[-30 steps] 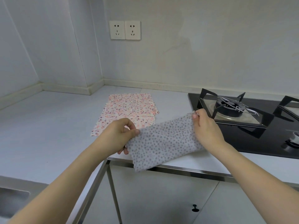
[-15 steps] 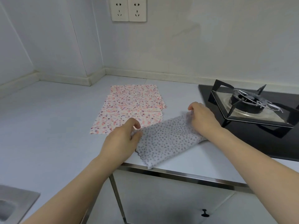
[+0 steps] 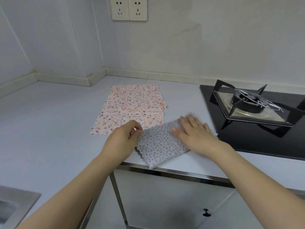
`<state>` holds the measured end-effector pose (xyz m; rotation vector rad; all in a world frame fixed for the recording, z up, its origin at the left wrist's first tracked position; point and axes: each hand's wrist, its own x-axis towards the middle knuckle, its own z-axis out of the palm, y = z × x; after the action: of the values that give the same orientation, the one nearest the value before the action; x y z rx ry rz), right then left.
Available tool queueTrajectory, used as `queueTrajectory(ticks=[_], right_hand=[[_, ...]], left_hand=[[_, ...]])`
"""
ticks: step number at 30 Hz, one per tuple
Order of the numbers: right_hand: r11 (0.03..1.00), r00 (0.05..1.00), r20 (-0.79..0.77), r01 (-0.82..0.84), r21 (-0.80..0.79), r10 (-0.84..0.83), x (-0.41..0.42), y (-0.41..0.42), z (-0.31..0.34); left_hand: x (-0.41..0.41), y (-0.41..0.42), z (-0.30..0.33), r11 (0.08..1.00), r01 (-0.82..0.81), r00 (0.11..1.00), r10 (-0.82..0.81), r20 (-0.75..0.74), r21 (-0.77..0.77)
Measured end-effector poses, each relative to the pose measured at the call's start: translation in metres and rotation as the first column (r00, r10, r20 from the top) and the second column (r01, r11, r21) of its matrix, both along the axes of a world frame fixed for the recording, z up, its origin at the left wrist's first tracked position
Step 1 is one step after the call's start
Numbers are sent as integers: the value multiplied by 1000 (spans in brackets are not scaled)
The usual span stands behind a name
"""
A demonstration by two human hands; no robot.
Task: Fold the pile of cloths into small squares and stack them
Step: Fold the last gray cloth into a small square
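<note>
A pale kitchen bench (image 3: 49, 123) ran into a corner under white walls, with a double wall socket (image 3: 129, 8) above and a black gas hob (image 3: 257, 123) set in at the right.

A second before, the grey dotted cloth (image 3: 158, 144) had hung in the air, stretched between both hands above the bench's front edge. Now it lay on the bench as a folded strip, slanting from the near edge toward the hob. The right hand (image 3: 194, 131) had let go of its corner and lay flat, fingers straight, pressing the cloth's far end. The left hand (image 3: 123, 141) was curled at the cloth's near left edge and seemed to pinch it, though the fingertips were partly hidden. That suggested one fold was done and being smoothed down, with a further fold needed to reach a small square.

The pink floral cloth (image 3: 130, 109) lay spread just behind, its near edge touching or slightly under the grey one; it looked unfolded, or at most folded once, so most of the task remained and no stack existed yet.

The hob's pan support (image 3: 247, 104) stood near the right hand, and the cloth's far end lay just beside the hob's edge. A corner of the grey cloth reached the bench's metal-trimmed front edge (image 3: 173, 173). A sink (image 3: 14, 205) showed at lower left.
</note>
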<state>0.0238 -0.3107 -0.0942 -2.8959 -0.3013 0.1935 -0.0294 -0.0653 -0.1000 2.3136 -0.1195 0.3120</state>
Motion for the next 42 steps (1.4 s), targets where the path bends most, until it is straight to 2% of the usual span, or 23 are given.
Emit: queueTrajectory(ticks=[6, 13, 21, 27, 29, 30, 32, 34, 36, 38, 42], right_hand=[[992, 999, 29, 18, -124, -15, 5, 1, -6], [994, 994, 62, 89, -60, -86, 21, -1, -9], [987, 999, 46, 18, -162, -11, 28, -8, -2], [992, 997, -18, -81, -98, 80, 39, -19, -5], [993, 996, 54, -66, -99, 71, 37, -18, -3], [994, 986, 148, -55, -94, 69, 30, -14, -1], [996, 908, 410, -87, -17, 87, 4, 0, 2], [970, 803, 586, -214, 117, 107, -35, 19, 3], [936, 813, 554, -313, 160, 177, -70, 31, -5], [932, 842, 458, -354, 73, 284, -88, 34, -13], [937, 859, 395, -348, -11, 324, -88, 31, -16]], left_hand=[[2, 1, -2, 999, 2, 1000, -3, -8, -35], [1, -1, -2, 993, -2, 999, 8, -47, 115], [2, -1, -3, 995, -22, 998, 27, -49, 95], [-1, -2, 1, 986, 9, 998, 0, -57, 169], [-2, -2, 2, 983, 15, 998, -3, -68, 183], [-3, -2, 3, 983, 18, 997, -5, -74, 181], [-3, -2, 3, 986, 23, 996, -9, -84, 164], [-1, -1, 3, 993, 32, 994, -20, -107, 113], [1, 2, 4, 998, 59, 987, -55, -152, 19], [2, 5, 6, 993, 109, 977, -117, -178, -53], [0, 8, 6, 988, 152, 972, -151, -180, -4]])
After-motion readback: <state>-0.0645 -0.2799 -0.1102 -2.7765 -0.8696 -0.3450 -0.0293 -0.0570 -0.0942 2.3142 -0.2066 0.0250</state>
